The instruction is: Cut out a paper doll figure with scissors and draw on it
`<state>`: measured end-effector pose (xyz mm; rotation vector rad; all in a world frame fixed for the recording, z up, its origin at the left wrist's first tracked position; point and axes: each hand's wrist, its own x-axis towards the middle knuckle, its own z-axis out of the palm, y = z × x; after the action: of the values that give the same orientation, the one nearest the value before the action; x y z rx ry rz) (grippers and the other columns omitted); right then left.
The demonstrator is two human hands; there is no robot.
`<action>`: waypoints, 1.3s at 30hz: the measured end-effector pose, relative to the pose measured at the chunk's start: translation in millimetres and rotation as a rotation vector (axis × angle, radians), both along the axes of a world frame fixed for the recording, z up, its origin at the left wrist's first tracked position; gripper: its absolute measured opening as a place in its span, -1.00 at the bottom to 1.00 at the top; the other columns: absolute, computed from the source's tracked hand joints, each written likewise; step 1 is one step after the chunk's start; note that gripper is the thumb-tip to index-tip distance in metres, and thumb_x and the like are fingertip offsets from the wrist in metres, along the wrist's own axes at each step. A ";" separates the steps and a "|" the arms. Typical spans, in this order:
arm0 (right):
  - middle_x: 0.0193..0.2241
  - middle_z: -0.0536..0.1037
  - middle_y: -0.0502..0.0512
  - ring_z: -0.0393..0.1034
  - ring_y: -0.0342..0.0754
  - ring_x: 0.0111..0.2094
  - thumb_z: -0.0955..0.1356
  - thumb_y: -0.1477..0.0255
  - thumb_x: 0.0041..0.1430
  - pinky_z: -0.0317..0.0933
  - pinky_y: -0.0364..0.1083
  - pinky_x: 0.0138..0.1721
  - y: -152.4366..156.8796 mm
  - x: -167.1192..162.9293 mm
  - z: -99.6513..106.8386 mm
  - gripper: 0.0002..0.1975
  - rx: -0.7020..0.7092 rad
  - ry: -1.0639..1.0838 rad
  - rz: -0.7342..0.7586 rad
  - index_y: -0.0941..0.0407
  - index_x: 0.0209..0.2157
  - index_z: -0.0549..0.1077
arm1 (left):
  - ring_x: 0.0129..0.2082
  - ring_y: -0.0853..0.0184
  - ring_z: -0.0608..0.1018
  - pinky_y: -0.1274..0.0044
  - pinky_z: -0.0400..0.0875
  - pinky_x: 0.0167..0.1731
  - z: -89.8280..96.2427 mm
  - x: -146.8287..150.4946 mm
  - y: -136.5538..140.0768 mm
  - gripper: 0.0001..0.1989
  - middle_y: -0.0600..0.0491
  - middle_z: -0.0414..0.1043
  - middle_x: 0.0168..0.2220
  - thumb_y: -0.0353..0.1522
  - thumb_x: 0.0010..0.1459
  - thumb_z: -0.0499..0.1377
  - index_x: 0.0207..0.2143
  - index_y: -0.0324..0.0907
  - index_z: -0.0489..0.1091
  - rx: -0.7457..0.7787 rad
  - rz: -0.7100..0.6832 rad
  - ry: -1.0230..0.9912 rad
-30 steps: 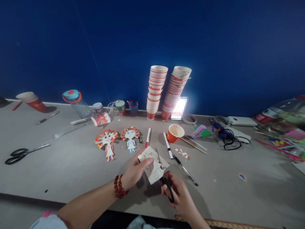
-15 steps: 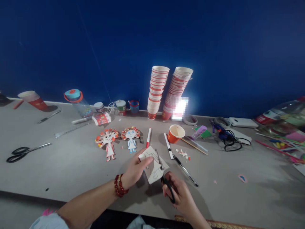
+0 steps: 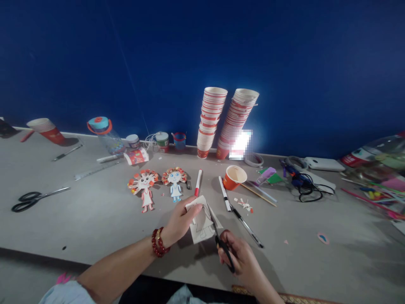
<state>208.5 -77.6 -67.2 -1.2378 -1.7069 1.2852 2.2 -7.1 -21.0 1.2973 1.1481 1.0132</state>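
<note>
My left hand (image 3: 181,221) pinches a piece of white paper (image 3: 200,233) with a figure drawn on it in dark outline. Black-handled scissors (image 3: 225,252) are in my right hand (image 3: 238,253), fingers through the loops. Their blades lie in a cut along the paper's right side, where a strip (image 3: 215,216) stands partly away. Beyond my left hand lie two cut-out paper dolls with fringed hair, one red-trimmed (image 3: 146,198) and one blue-trimmed (image 3: 174,192). A red marker (image 3: 198,182) lies just past the paper.
Two tall paper-cup stacks (image 3: 208,122) stand against the blue wall. An orange cup (image 3: 232,181), a black marker (image 3: 225,194), a pen (image 3: 248,228) and paper scraps (image 3: 243,204) lie to the right. Other scissors (image 3: 38,198) rest at far left; a black cable (image 3: 308,185) lies right.
The scissor blades have narrowed along the cut, and the paper has turned slightly in my left hand. The strip on its right now leans further off.
</note>
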 end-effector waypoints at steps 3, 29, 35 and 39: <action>-0.63 0.35 -0.05 0.16 -0.16 -0.61 0.23 0.03 0.18 0.02 -0.19 -0.57 0.5 0.0 1.4 -0.60 0.006 0.009 0.011 0.06 -0.48 0.16 | -0.58 0.47 0.19 0.62 0.09 -0.59 4.0 -1.3 0.4 -0.66 0.18 0.12 -0.60 -0.12 0.14 0.13 -0.35 -0.24 0.42 0.005 -0.031 0.023; -0.68 0.34 -0.04 0.15 -0.16 -0.64 0.20 -0.04 0.19 0.03 -0.17 -0.57 -2.0 -5.4 19.0 -0.54 -0.088 0.023 0.021 0.06 -0.51 0.17 | -0.60 0.48 0.09 0.62 0.02 -0.63 8.1 -5.5 1.5 -0.65 0.19 0.02 -0.60 -0.14 0.18 0.10 -0.29 -0.27 0.44 0.031 -0.067 0.134; -0.68 0.34 -0.05 0.14 -0.16 -0.66 0.19 -0.02 0.21 0.01 -0.18 -0.60 -3.0 -6.2 23.5 -0.55 -0.097 0.053 0.032 0.06 -0.51 0.18 | -0.60 0.48 0.11 0.63 0.02 -0.63 11.4 -5.6 1.0 -0.67 0.19 0.03 -0.59 -0.14 0.16 0.11 -0.33 -0.26 0.40 0.018 -0.074 0.121; -0.68 0.34 -0.05 0.16 -0.16 -0.64 0.20 0.03 0.22 0.04 -0.18 -0.57 -3.1 -5.9 25.9 -0.58 -0.087 0.023 0.032 0.06 -0.53 0.17 | -0.61 0.48 0.11 0.63 0.03 -0.63 13.7 -5.5 0.7 -0.66 0.20 0.02 -0.61 -0.13 0.14 0.11 -0.34 -0.26 0.38 0.005 -0.086 0.127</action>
<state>202.6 -80.7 -41.4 -1.2444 -1.6764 1.4004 -3.3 -6.4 -7.3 1.4188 1.1752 0.8816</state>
